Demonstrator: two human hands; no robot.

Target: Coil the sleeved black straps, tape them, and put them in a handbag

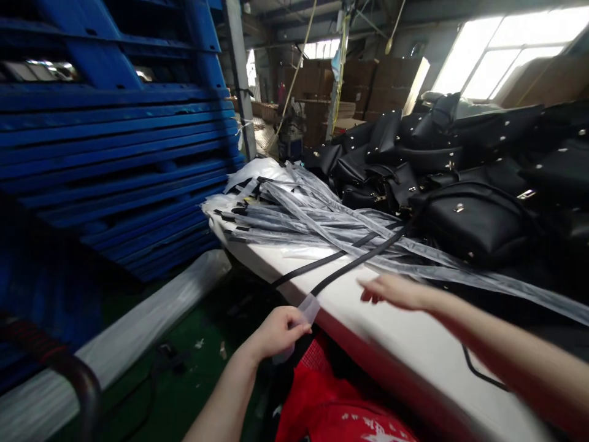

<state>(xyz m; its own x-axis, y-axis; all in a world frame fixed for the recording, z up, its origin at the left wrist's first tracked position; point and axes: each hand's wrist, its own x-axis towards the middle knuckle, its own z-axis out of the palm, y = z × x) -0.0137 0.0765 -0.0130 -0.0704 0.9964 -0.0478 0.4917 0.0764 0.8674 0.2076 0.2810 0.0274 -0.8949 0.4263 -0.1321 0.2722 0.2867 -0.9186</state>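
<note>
My left hand is closed in a pinch on a clear plastic sleeve, just off the table's near edge. The end of a black strap runs into that sleeve. A second black strap lies alongside and hangs over the edge. Both straps lead back toward a black bag. Over the white tabletop, my right hand is slightly blurred, its fingers loosely bent and nothing visible in them. Many plastic-wrapped straps lie heaped beyond the hands.
Black bags are piled along the right. Stacked blue pallets stand at the left. A long plastic-wrapped roll slants across the green floor, near a dark curved handle. Cardboard boxes stand at the back.
</note>
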